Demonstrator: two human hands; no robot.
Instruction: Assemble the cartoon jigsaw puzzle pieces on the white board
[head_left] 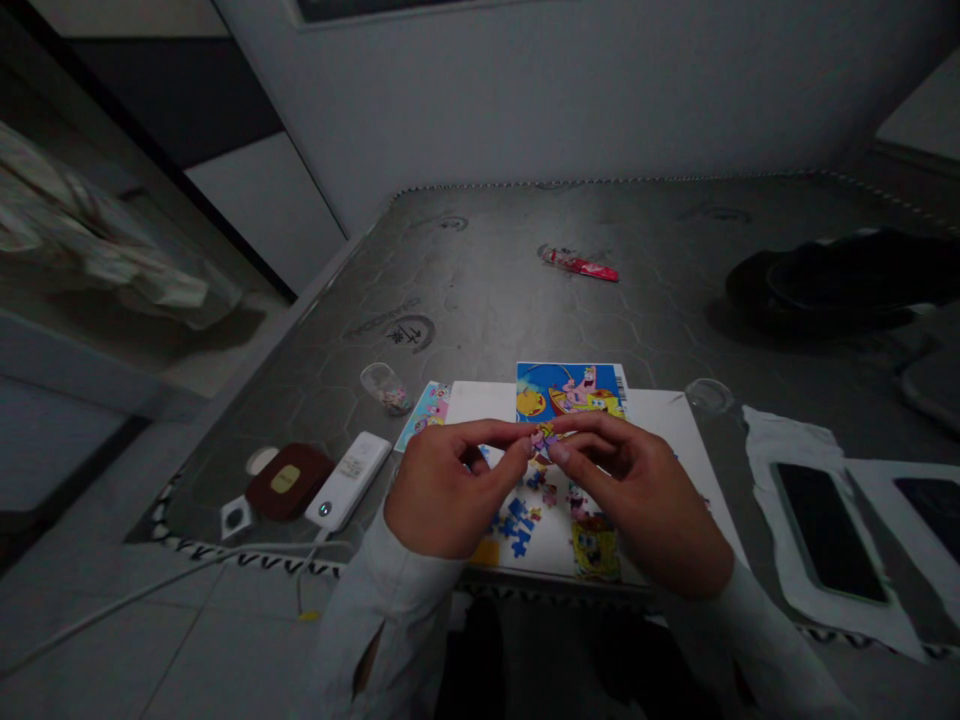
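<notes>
While the left hand (450,490) and right hand (637,495) pinch a small cardboard jigsaw piece (544,437) between their fingertips, curled above a smooth white board (480,402) at the near edge of the hexagon-textured grey table (487,290), irregular blue puzzle pieces (516,530) lie on the board below a glossy rectangular picture card (570,392).

On the bench (480,290) a board (675,425) lies in front of the person, and a picture card (570,392) lies on its far edge. Loose puzzle pieces (521,525) are on the board, below the left hand (450,490) and the right hand (637,500), and one piece (544,437) is between the fingers (525,450) of both hands. Left of the board are a cup (385,388) and a power bank (348,481). On the right, a phone (829,533) lies on a cloth (780,440). Farther behind the board lies a wrapper (579,264).
</notes>
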